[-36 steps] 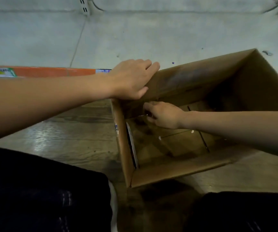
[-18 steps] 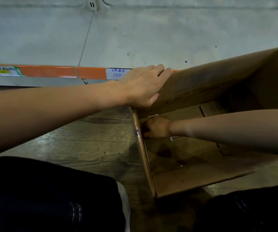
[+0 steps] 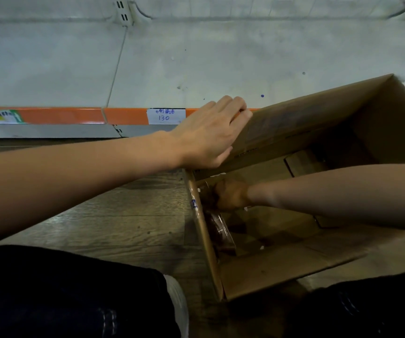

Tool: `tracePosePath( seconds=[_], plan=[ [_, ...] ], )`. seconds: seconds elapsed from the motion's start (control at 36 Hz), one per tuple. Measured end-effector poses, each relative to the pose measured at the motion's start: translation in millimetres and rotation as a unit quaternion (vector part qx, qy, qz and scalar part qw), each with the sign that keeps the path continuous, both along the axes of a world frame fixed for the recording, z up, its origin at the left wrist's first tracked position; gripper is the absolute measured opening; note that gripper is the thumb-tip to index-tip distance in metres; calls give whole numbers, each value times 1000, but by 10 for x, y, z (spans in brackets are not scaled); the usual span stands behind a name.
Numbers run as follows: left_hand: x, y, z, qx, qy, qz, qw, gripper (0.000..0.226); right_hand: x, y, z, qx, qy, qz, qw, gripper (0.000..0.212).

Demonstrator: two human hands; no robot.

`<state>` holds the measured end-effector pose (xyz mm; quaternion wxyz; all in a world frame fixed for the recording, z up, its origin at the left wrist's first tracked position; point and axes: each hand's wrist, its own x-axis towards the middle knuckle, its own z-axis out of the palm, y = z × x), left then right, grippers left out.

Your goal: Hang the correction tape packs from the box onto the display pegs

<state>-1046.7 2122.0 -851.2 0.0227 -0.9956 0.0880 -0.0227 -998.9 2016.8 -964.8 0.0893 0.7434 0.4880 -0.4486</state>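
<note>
A brown cardboard box (image 3: 282,269) lies open on the wooden floor at the right. My left hand (image 3: 211,135) rests on its far left flap, fingers curled over the edge. My right hand (image 3: 230,195) reaches deep into the box's left corner, fingers curled out of sight against the wall. Clear-wrapped correction tape packs (image 3: 219,231) lean against the left inner wall just below that hand. Whether the right hand holds a pack cannot be made out in the dark.
An empty pale shelf (image 3: 196,64) with an orange price strip (image 3: 62,115) and a handwritten label (image 3: 166,115) runs across the back. My dark-trousered knees (image 3: 62,293) fill the near corners. No pegs show.
My right hand has pushed further left and deeper into the box's corner. The view has shifted so the box sits more to the right.
</note>
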Motion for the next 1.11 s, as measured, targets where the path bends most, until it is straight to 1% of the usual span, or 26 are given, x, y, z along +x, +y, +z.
tracePosePath(
  seconds=[0.08,0.11,0.19,0.28,0.33,0.39,0.5,0.58,0.67,0.72,0.78,0.86,0.89,0.94,1.03,1.06,1.08,1.11],
  plan=[
    [70,-76,3,28,-33,-52,998,51,81,-140,209,5,-6,-18,1000,19],
    [102,-114,12,42,-41,-70,996,48,106,-191,270,9,-5,-38,999,16],
    [220,-254,31,75,-44,-117,989,43,186,-398,485,37,20,-83,996,22],
    [347,-395,26,44,-21,-123,991,39,351,-598,577,54,-11,-93,994,20],
    [426,-464,1,32,-3,-103,994,40,481,-748,619,52,-15,-119,991,19],
    [490,-513,-27,22,12,-83,996,44,617,-921,659,54,-10,-163,985,22],
    [575,-635,-53,-14,70,-24,997,52,852,-1239,692,93,9,-228,969,17],
    [591,-713,-75,-83,124,46,988,61,983,-1397,748,133,33,-253,958,13],
    [609,-720,-124,-158,177,105,966,67,1105,-1510,852,159,99,-289,939,13],
    [629,-708,-143,-201,210,128,948,65,1181,-1562,926,171,133,-301,929,17],
    [658,-701,-151,-263,224,157,925,62,1238,-1593,999,192,150,-306,920,18],
    [701,-712,-146,-357,204,214,886,54,1301,-1616,1074,225,161,-320,906,18],
    [710,-723,-152,-397,197,229,867,48,1322,-1623,1086,230,162,-323,904,18],
    [699,-769,-150,-503,184,247,808,41,1368,-1652,1081,234,164,-327,901,17],
    [678,-840,-99,-631,153,256,716,46,1435,-1692,1085,250,187,-344,886,17],
    [684,-858,-86,-660,140,255,692,49,1452,-1688,1096,263,199,-355,875,15],
    [694,-882,-64,-681,129,251,676,50,1470,-1673,1116,279,209,-364,864,15],
    [713,-903,-42,-693,120,245,667,50,1484,-1646,1143,297,216,-374,852,15]
  ],
)
